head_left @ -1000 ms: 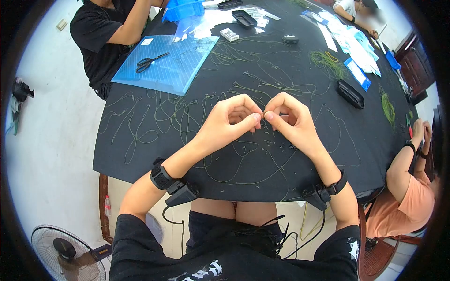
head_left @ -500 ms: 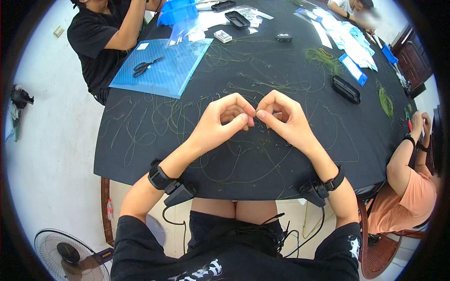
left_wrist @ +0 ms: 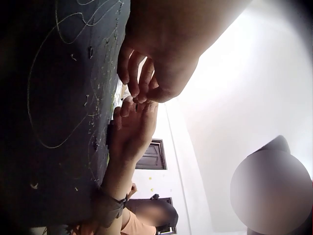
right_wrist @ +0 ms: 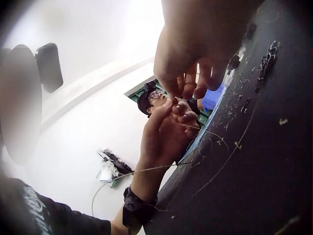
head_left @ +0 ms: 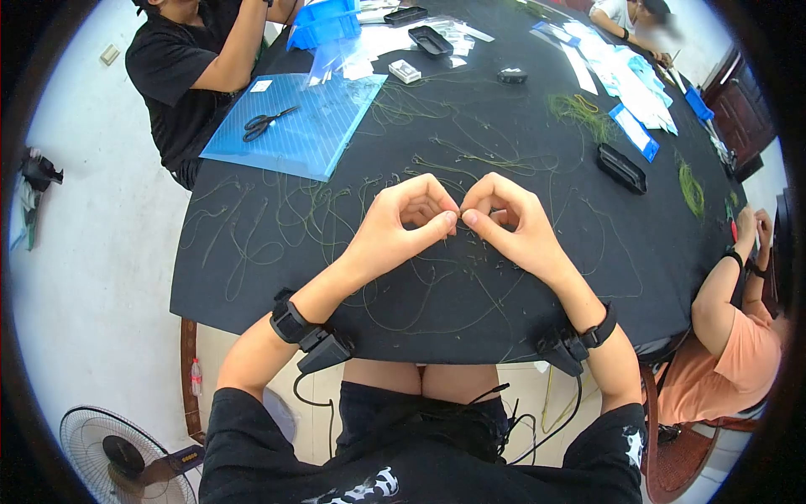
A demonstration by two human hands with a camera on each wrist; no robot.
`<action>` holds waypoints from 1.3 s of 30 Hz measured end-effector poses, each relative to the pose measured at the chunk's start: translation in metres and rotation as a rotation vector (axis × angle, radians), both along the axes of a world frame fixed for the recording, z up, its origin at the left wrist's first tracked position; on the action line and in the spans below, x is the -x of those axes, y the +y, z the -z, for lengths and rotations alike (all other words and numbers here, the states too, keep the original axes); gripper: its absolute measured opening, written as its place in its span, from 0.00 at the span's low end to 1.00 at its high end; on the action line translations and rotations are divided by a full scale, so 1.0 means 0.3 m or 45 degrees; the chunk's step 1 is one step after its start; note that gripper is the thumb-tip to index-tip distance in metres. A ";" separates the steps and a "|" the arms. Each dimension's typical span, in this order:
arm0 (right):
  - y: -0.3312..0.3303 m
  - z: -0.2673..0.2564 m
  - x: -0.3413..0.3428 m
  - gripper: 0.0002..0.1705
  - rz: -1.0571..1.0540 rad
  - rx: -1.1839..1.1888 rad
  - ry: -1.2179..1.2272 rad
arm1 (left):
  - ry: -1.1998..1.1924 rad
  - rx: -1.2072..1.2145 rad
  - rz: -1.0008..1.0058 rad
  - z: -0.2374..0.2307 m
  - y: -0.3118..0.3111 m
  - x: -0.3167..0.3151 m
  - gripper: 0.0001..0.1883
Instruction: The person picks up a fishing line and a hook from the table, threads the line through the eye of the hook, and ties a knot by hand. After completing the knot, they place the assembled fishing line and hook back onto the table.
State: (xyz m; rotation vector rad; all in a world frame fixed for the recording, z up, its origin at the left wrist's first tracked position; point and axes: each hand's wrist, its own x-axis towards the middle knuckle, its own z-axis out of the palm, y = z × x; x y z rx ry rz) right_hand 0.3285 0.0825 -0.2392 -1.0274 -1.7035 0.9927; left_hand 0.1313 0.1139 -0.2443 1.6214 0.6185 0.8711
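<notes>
Both hands meet fingertip to fingertip above the black tabletop in the head view. My left hand [head_left: 410, 222] pinches a tiny piece of thin line between thumb and index finger, its other fingers curled. Mirroring it, my right hand [head_left: 522, 227] pinches at the same spot, thumb against index finger. The fingertips hide most of the held piece. From the right wrist, a pale thin line [right_wrist: 146, 170] is seen passing in front of the left hand [right_wrist: 167, 136]. Loose green lines [head_left: 315, 202] and tiny dark bits lie around and beneath the hands.
Black scissors [head_left: 260, 126] lie on a blue board [head_left: 306, 139] at the back left. Farther back are a blue bin [head_left: 323, 23] and a black tray [head_left: 431, 40]. Another black tray [head_left: 621, 168] and a green bundle [head_left: 691, 189] are at right. Other people sit around the table.
Both hands have shifted slightly left and down in the head view, with the fingertips still together. The left hand's lower fingers are tucked more behind its thumb.
</notes>
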 end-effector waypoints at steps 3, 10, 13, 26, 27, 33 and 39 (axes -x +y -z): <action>0.002 0.002 -0.002 0.07 -0.021 0.010 -0.036 | 0.065 -0.077 -0.037 -0.013 -0.003 0.002 0.03; -0.001 0.009 -0.005 0.08 -0.090 0.124 -0.041 | 0.226 -0.442 -0.139 -0.029 -0.013 0.000 0.03; -0.003 0.007 0.000 0.08 -0.077 0.146 -0.034 | 0.265 -0.591 -0.191 -0.031 -0.012 0.000 0.03; 0.067 -0.023 -0.104 0.08 0.453 0.047 0.402 | 0.194 -0.277 0.155 -0.035 -0.036 -0.010 0.04; 0.074 -0.023 -0.119 0.08 0.488 0.046 0.465 | 0.194 -0.253 0.225 -0.037 -0.044 -0.012 0.04; 0.106 -0.023 -0.206 0.08 0.258 0.160 1.034 | 0.153 -0.548 0.744 -0.037 -0.070 -0.031 0.08; 0.131 -0.001 -0.255 0.06 -0.214 0.281 1.374 | 0.413 -0.874 0.547 -0.009 -0.063 -0.039 0.08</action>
